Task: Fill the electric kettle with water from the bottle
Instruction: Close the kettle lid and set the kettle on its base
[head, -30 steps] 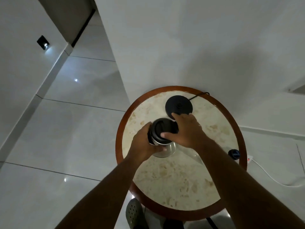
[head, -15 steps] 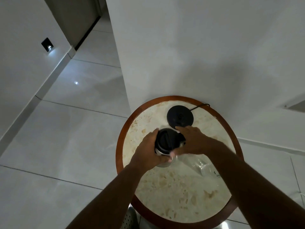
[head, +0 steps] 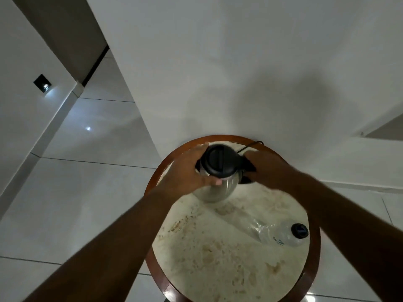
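The steel electric kettle (head: 218,188) with its black lid (head: 219,161) shut stands at the far side of the round table (head: 229,247). My left hand (head: 187,171) wraps the kettle's left side near the top. My right hand (head: 266,168) grips the black handle on its right. The kettle hides its base; only the black cord (head: 250,146) shows behind it. A clear plastic bottle (head: 279,234) with a dark cap (head: 299,230) stands at the table's right edge, apart from both hands.
The table has a cream stone top and a brown wooden rim (head: 152,258). A white wall (head: 218,73) rises directly behind it. Pale tiled floor (head: 76,182) lies to the left, with a small wall light (head: 42,85) low on the left wall.
The kettle has moved from the table's middle toward the far side, over where the black base stood. My right hand shifted from the lid to the handle. The bottle is uncovered at the right.
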A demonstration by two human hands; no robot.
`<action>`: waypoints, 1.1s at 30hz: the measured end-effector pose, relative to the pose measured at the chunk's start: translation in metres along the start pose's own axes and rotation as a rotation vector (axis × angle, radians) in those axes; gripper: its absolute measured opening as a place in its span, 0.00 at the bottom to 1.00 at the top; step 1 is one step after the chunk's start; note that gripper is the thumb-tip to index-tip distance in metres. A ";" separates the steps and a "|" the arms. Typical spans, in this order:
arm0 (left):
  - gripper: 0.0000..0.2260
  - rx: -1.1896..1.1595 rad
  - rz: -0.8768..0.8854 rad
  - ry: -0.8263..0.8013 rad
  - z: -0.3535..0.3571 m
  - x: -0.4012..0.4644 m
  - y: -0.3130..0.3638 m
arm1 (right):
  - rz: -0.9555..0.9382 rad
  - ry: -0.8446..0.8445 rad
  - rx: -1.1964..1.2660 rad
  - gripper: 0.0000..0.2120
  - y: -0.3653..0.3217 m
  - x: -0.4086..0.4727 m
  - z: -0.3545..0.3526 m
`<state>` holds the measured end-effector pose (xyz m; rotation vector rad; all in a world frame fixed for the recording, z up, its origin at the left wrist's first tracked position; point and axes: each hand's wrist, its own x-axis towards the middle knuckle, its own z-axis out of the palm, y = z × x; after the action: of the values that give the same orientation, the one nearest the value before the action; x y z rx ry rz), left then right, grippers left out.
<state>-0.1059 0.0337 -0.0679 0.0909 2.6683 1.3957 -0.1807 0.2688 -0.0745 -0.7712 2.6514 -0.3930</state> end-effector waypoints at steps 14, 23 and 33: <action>0.25 -0.007 -0.120 -0.073 0.026 0.090 -0.006 | 0.134 0.001 0.028 0.10 0.062 0.051 -0.007; 0.22 0.085 -0.081 -0.052 0.034 0.107 -0.020 | 0.380 0.247 0.309 0.15 0.065 0.034 0.008; 0.30 0.266 -0.046 0.018 0.056 0.107 -0.014 | 0.389 0.345 -0.110 0.35 0.040 0.019 0.046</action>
<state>-0.2035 0.0833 -0.1199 0.0417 2.8360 1.0262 -0.1952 0.2836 -0.1352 -0.2121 3.0766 -0.2963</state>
